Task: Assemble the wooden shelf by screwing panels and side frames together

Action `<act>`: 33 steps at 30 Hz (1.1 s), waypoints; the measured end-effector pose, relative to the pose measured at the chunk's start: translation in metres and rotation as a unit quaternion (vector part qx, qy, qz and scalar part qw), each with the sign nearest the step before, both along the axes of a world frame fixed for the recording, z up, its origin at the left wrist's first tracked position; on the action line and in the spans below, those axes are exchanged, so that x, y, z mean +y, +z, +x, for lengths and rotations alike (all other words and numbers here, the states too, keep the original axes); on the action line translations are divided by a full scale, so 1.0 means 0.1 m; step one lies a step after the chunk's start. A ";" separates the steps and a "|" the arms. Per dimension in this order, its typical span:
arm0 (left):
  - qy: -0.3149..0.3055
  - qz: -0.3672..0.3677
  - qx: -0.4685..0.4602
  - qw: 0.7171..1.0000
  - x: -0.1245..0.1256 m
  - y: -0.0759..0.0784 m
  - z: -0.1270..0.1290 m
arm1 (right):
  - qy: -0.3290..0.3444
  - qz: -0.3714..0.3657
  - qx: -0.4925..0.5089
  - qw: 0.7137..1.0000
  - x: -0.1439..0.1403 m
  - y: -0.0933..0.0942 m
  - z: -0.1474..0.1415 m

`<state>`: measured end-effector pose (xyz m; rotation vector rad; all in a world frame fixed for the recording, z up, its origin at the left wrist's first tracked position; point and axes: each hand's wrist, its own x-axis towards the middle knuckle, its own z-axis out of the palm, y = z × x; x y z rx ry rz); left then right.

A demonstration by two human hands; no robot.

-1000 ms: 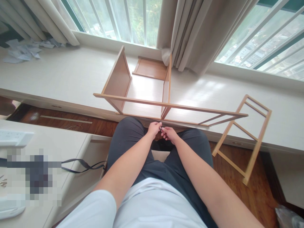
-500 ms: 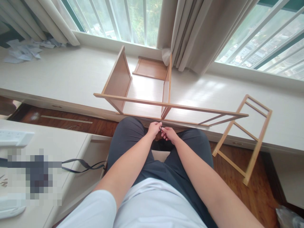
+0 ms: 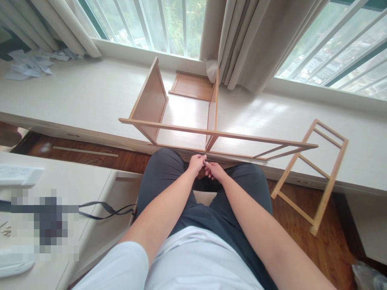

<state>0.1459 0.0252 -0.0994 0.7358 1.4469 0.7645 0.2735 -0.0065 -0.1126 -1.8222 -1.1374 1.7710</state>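
Observation:
Between my knees, my left hand (image 3: pixel 196 163) and my right hand (image 3: pixel 214 170) meet, their fingers pinched together. Whatever they hold is too small to make out. They are at the near lower rail of a partly joined wooden rack (image 3: pixel 175 127), just below its middle panel (image 3: pixel 213 106). This rack lies on its side on the window ledge, with an end panel (image 3: pixel 150 100) standing up at its left. Behind it, against the window wall, rests a loose wooden panel (image 3: pixel 192 85).
A separate wooden ladder-like frame (image 3: pixel 324 201) leans on the ledge (image 3: pixel 359 161) at the right, its feet on the floor. At the left stands a white desk (image 3: pixel 93 181) with a power strip (image 3: pixel 21 175) and a black strap (image 3: pixel 105 209). Crumpled paper (image 3: pixel 28 66) lies at the far left.
Both hands stay pinched at the same spot, with only slight finger movement. The rack and the leaning frame look unmoved apart from a tiny shift of the view.

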 end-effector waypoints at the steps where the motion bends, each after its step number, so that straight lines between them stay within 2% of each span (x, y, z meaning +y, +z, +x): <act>1: 0.000 0.002 -0.001 1.000 0.00 0.00 0.00 | 0.005 0.005 -0.008 1.000 0.00 -0.01 0.00; 8: 0.000 0.018 -0.001 1.000 0.00 -0.04 0.00 | 0.057 0.014 -0.044 0.997 -0.01 -0.04 0.01; 15: 0.006 0.048 0.014 0.999 0.00 -0.12 0.00 | 0.059 0.018 -0.046 0.997 -0.02 -0.05 0.00; 19: 0.009 0.064 0.022 0.998 0.00 -0.13 0.00 | 0.029 0.047 -0.024 0.998 0.00 -0.05 -0.01; 26: -0.001 0.073 0.024 0.997 -0.02 -0.05 0.01 | -0.037 0.087 0.029 0.995 0.02 -0.05 -0.02; 33: -0.018 0.086 0.036 0.995 -0.04 -0.04 0.02 | -0.071 0.154 -0.011 0.985 0.04 -0.04 0.01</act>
